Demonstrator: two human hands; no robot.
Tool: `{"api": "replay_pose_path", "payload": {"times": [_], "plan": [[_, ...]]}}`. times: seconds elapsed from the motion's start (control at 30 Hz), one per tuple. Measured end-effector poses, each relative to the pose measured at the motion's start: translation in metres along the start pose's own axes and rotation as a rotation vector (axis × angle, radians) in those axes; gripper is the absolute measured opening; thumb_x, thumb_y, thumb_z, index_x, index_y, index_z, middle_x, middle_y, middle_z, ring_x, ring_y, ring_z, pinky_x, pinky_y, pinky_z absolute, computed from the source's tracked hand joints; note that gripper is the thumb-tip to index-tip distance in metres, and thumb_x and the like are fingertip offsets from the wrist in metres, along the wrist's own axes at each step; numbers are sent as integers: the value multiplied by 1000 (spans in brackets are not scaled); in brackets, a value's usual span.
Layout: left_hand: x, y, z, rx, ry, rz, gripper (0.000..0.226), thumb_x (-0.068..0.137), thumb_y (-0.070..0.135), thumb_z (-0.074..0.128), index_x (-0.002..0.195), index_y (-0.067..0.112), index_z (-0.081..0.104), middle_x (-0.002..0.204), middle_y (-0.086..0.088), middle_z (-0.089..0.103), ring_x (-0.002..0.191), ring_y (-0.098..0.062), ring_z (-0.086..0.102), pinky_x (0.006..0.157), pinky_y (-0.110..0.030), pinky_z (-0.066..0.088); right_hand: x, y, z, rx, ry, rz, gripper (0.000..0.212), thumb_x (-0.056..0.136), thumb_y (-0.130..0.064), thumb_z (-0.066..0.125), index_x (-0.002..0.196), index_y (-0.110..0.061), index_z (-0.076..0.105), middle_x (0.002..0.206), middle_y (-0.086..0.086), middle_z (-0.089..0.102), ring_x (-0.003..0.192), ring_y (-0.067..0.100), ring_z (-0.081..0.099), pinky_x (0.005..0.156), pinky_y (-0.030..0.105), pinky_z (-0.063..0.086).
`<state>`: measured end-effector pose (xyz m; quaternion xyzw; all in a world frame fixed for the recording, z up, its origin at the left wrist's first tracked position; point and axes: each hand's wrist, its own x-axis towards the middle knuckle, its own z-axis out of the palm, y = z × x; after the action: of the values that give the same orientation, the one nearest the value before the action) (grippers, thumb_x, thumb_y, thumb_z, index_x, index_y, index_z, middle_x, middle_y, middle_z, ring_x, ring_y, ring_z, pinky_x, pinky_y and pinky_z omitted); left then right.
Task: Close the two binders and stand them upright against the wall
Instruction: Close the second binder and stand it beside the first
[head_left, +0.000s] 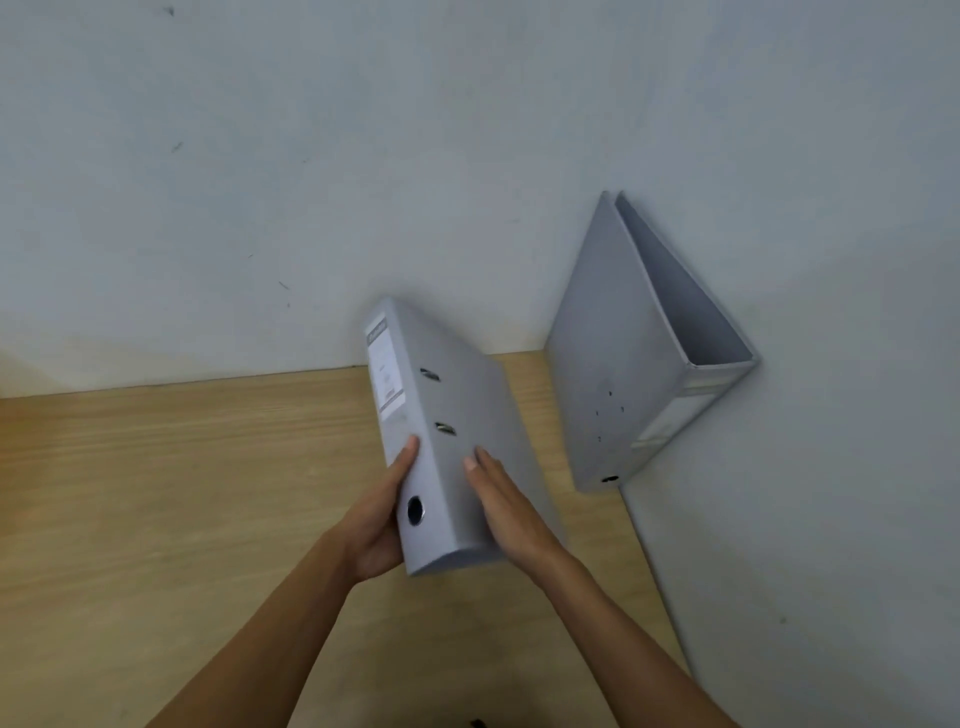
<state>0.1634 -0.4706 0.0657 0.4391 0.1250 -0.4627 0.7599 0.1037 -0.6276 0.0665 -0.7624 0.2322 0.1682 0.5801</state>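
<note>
A closed grey binder (457, 395) is held tilted above the wooden table, its labelled spine with a round finger hole facing me. My left hand (376, 519) grips its spine side from the left. Flat against its right cover lies my right hand (506, 501), fingers stretched out. A second grey binder (623, 364) stands upright in the right corner, closed, leaning against the right wall with its open top edge showing.
The wooden table (182, 493) spreads to the left and front. A pale wall (363, 156) runs along the back. Another wall (831, 519) bounds the table on the right. A small dark object (477, 723) shows at the bottom edge.
</note>
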Motion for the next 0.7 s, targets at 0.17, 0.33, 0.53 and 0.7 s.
{"api": "replay_pose_path", "payload": {"times": [0.17, 0.33, 0.53, 0.7], "plan": [[-7, 9, 42, 248, -31, 52, 54, 90, 45, 65, 136, 17, 61, 128, -12, 72, 120, -29, 68, 102, -46, 53, -19, -14, -14, 73, 46, -135, 86, 79, -90, 28, 155, -52, 11, 159, -14, 34, 141, 11, 41, 116, 49, 35], [-19, 7, 63, 480, -86, 173, 56, 86, 40, 69, 138, 24, 55, 126, -2, 74, 114, -23, 72, 96, -45, 57, -39, -22, -35, 158, 47, -304, 68, 88, -77, 35, 151, -56, 20, 147, -15, 50, 127, 7, 57, 106, 44, 50], [-27, -4, 68, 727, -123, 438, 69, 85, 15, 79, 145, 26, 45, 131, 2, 69, 117, -18, 69, 94, -37, 59, -59, -28, -54, 176, 135, -405, 77, 86, -65, 58, 153, -42, 28, 146, -15, 52, 130, 8, 56, 106, 45, 50], [-17, -24, 68, 870, -107, 522, 99, 76, 11, 86, 153, 34, 28, 136, 10, 60, 120, -9, 64, 86, -34, 61, -72, -24, -72, 143, 205, -457, 81, 86, -37, 75, 152, -39, 29, 147, -15, 50, 129, 4, 56, 102, 39, 55]]}}
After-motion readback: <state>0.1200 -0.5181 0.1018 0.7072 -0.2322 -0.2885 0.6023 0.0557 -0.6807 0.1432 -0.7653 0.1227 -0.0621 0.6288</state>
